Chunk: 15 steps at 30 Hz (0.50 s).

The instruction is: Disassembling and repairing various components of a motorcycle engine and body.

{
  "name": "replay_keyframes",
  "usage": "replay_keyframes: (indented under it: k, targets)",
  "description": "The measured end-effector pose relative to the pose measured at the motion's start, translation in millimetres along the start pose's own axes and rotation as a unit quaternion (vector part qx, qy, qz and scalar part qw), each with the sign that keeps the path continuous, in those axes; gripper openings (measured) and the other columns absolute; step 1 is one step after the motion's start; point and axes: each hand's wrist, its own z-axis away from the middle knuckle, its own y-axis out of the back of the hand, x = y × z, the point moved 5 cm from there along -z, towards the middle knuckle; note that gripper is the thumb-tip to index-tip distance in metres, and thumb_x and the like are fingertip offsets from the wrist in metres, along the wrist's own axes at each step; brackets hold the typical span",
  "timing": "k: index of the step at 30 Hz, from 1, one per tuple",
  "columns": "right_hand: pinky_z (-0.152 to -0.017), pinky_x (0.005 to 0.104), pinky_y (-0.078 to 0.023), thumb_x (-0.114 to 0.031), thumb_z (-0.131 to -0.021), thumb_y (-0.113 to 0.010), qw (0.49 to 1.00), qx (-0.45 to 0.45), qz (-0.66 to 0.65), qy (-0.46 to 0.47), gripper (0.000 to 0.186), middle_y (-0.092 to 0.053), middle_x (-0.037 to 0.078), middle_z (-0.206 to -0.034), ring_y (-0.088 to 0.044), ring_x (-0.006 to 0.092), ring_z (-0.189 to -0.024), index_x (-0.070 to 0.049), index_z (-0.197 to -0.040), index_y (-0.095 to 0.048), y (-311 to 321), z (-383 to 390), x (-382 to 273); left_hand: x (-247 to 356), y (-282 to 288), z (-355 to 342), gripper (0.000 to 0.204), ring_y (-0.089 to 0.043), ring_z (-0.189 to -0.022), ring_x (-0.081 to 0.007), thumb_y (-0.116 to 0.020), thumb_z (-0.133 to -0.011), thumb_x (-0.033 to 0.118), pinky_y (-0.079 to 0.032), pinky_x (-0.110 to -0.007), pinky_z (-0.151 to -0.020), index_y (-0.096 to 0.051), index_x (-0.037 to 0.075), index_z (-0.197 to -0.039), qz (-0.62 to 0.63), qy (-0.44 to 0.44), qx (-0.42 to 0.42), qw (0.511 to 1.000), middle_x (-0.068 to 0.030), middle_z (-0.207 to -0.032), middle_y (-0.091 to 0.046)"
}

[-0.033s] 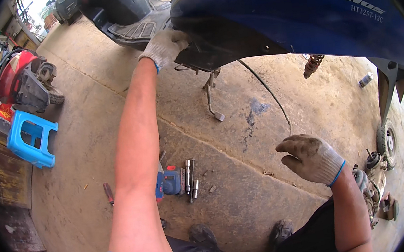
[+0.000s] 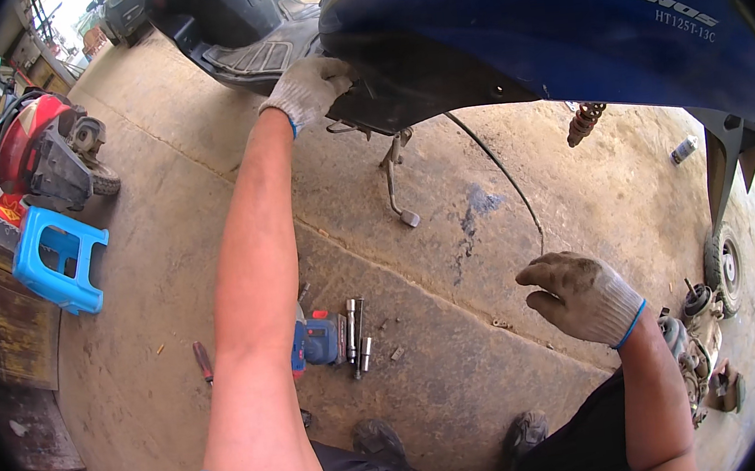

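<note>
My left hand [image 2: 309,88], in a dirty white knit glove, reaches up to a blue scooter [image 2: 485,31]. Its fingers curl at the front edge of the scooter's black lower panel [image 2: 417,84], beside the footboard [image 2: 257,57]; the fingertips are partly hidden. My right hand [image 2: 579,292], in a matching glove with a soiled palm side, hovers over the floor on the right. A gap shows between its thumb and bent fingers, with nothing in it. A thin black cable [image 2: 501,163] hangs from under the scooter, its lower end close above this hand.
A side stand [image 2: 395,183] and a shock absorber [image 2: 585,122] hang below the scooter. A blue drill [image 2: 320,341], sockets [image 2: 352,330] and a screwdriver [image 2: 202,360] lie near my feet. A blue stool [image 2: 58,260] stands left; a wheel [image 2: 726,271] and engine parts [image 2: 701,339] lie right.
</note>
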Motion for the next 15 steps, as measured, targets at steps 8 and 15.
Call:
replay_keyframes:
  k: [8,15]
  targets:
    - [-0.114,0.0430,-0.051,-0.023,-0.101,-0.064,1.000,-0.001,-0.015,0.005,0.035,-0.072,0.019,-0.131,-0.066,0.0358,-0.127,-0.002,-0.128,-0.072,0.4,2.9,-2.0,-10.9,1.0,7.5,0.041,-0.070,-0.123,-0.0304,-0.071,-0.098,0.018,-0.052,-0.038,-0.107,-0.070,0.001,-0.136,0.060,-0.001,0.017,0.998,-0.0189,-0.130,-0.075]
    - [-0.113,0.0429,-0.051,-0.024,-0.103,-0.061,1.000,-0.008,-0.022,0.018,0.036,-0.071,0.020,-0.131,-0.066,0.0366,-0.125,0.000,-0.128,-0.071,-4.9,1.1,-1.1,-4.2,18.7,16.0,0.035,-0.072,-0.118,-0.0338,-0.068,-0.099,0.024,-0.053,-0.039,-0.104,-0.076,0.006,-0.127,-0.045,0.036,0.101,0.993,-0.0190,-0.124,-0.077]
